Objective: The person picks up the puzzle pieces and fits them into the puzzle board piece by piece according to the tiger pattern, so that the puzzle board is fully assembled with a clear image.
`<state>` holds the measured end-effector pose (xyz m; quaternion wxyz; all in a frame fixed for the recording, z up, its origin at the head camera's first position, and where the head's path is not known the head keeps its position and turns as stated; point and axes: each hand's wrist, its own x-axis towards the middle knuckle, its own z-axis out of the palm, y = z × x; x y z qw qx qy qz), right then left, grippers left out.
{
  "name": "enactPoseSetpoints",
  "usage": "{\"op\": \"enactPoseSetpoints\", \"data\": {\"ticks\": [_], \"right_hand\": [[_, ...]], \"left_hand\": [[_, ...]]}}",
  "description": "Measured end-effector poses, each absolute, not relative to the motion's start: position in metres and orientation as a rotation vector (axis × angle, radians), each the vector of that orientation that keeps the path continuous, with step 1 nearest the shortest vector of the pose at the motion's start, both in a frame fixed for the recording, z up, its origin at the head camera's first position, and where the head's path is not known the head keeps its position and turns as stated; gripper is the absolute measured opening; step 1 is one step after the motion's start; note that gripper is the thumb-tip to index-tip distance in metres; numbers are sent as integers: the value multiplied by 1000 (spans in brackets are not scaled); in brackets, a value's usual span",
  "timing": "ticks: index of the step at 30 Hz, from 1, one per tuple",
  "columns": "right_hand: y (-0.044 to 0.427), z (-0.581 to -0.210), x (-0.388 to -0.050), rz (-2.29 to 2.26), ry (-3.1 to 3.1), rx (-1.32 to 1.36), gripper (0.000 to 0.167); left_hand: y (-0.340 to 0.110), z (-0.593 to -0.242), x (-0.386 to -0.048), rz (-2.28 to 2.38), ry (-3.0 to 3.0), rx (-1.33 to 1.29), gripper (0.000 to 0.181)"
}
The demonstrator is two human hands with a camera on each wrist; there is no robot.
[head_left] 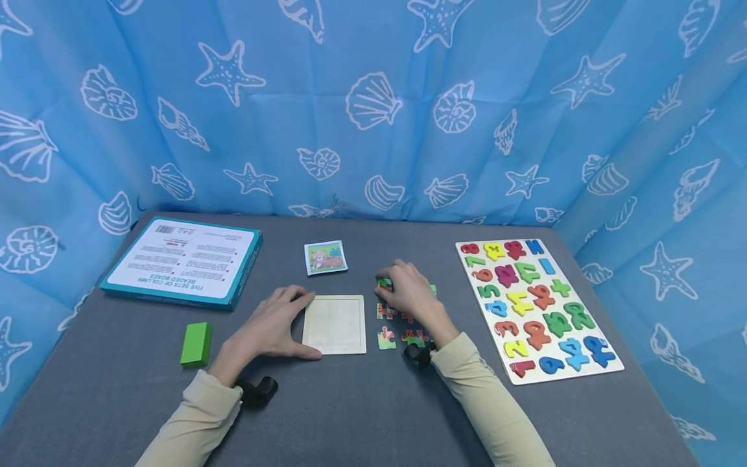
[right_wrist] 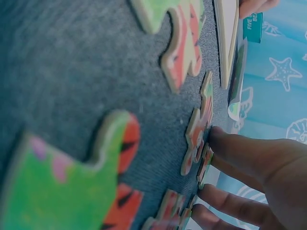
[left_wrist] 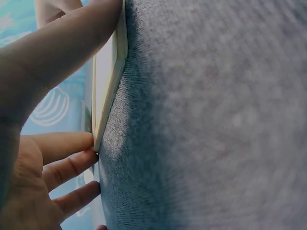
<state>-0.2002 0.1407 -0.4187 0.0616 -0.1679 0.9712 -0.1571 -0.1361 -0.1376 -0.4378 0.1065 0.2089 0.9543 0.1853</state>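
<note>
The left hand [head_left: 270, 329] spans the left side of a pale, shallow wooden tray [head_left: 334, 325], thumb at its near edge and fingers at its far left corner. In the left wrist view, that hand [left_wrist: 33, 81] holds the tray [left_wrist: 106, 79] flat on the cloth. Right of the tray, the right hand [head_left: 410, 295] pinches a jigsaw piece [head_left: 384, 283] at the upper left of several colourful pieces. The right wrist view shows this hand's [right_wrist: 268, 177] thumb and fingers around the piece [right_wrist: 205, 165], low over the cloth. Another piece [head_left: 386, 338] lies near the tray's right edge.
A small picture card [head_left: 325, 258] lies beyond the tray. At left are a teal-edged box [head_left: 181, 261] and a green block [head_left: 196, 344]. A white board of coloured numbers [head_left: 539, 311] lies at right. Patterned blue curtain [head_left: 373, 149] borders the grey table [head_left: 350, 415].
</note>
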Motion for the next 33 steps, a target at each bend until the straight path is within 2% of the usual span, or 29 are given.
{"op": "enactPoseSetpoints", "data": {"ticks": [15,26,33], "right_hand": [[132,-417,-198,-607,2939,-599,23],[100,-398,-182,-659,2892,-721,22],[80,-399,-173,-632,2822,-810,22]], "left_hand": [[-139,-438,-138,515,2778,555,115],[-139,-437,-139,530,2777,542,115],[-139,-438,-138,548,2782,544,116]]}}
